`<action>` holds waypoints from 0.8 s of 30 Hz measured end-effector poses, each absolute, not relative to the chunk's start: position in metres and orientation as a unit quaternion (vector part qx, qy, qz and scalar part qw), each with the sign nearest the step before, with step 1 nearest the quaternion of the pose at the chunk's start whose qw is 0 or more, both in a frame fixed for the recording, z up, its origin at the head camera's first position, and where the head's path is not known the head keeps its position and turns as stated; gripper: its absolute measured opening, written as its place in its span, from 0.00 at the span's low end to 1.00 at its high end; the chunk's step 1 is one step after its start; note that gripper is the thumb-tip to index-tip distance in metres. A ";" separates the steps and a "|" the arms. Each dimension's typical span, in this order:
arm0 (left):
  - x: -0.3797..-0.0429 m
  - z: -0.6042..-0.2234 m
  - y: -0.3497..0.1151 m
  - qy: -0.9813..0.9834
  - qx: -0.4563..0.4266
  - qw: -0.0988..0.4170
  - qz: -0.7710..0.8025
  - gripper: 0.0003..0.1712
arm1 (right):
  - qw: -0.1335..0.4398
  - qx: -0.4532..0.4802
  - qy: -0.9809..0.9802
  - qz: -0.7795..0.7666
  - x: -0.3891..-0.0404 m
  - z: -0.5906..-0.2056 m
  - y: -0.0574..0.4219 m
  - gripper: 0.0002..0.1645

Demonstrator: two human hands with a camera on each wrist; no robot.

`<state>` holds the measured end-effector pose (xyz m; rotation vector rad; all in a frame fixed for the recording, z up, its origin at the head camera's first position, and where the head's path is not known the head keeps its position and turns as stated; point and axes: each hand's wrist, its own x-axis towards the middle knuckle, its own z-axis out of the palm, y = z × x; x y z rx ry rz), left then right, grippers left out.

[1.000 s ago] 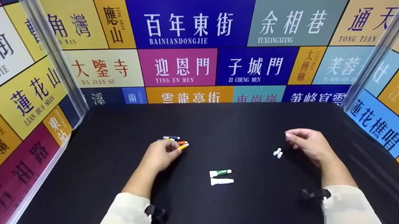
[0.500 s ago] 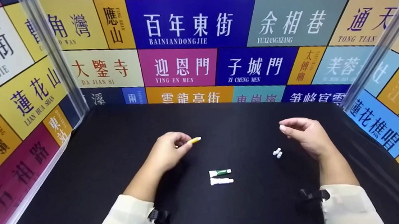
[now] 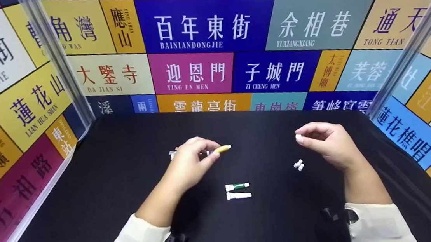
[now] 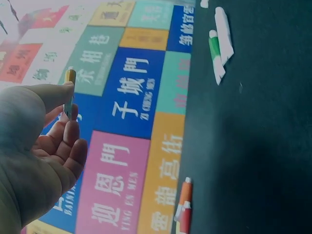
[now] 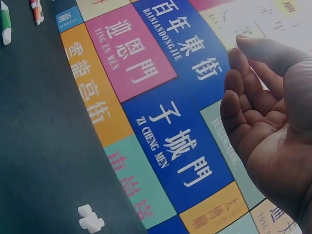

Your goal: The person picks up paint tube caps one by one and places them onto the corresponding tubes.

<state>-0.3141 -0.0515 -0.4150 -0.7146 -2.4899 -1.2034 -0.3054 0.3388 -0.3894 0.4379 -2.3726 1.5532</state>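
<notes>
My left hand (image 3: 191, 162) pinches a small yellow paint tube (image 3: 223, 148) between thumb and fingers, its narrow end pointing right. In the left wrist view the yellow tube (image 4: 70, 75) stands upright at the fingertips. Thumb and forefinger of my right hand (image 3: 328, 142) pinch a small white cap (image 3: 298, 138) above the cloth; glare obscures it in the right wrist view. Below that hand lies a little cluster of white caps (image 3: 299, 165). Between the hands and nearer me, a green tube (image 3: 238, 186) and a white tube (image 3: 239, 195) lie side by side.
More tubes lie behind my left hand, mostly hidden in the head view; an orange tube (image 4: 185, 192) and a red tube (image 4: 185, 222) show in the left wrist view. Black cloth (image 3: 271, 225) covers the table. Sign-patterned panels (image 3: 207, 24) stand behind and at both sides.
My left hand has lifted the yellow tube from the group at the left and carried it rightward. The right hand has moved slightly farther away and left, the cap still pinched.
</notes>
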 end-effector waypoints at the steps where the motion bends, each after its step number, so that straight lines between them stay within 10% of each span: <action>1: -0.312 -0.413 -0.050 -0.862 -0.252 0.146 -0.415 0.08 | 0.136 0.154 -0.819 0.536 -0.304 -0.388 0.337 0.14; 24: -0.251 -0.370 -0.029 -0.849 -0.319 0.172 -0.386 0.13 | 0.187 0.378 -0.726 0.543 -0.259 -0.354 0.291 0.16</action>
